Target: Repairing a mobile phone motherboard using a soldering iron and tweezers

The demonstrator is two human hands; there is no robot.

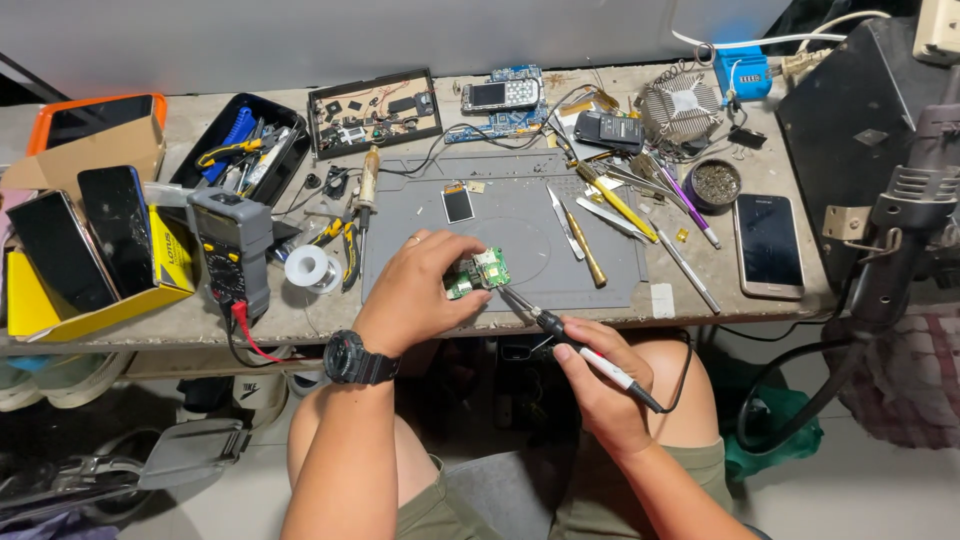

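My left hand (422,285), with a black watch on its wrist, pinches a small green circuit board (481,272) over the front edge of the grey work mat (520,200). My right hand (603,385) grips a black-and-white soldering iron (565,338) like a pen. Its metal tip touches the right edge of the board. A black cord runs from the iron's rear down past my right knee.
A grey multimeter (232,250) with red and black leads and a solder spool (311,268) lie left of the mat. Tweezers and screwdrivers (610,205) lie at the right, beside a phone (768,245). A yellow box of phones (90,245) stands far left; a black tool tray (245,150) is behind.
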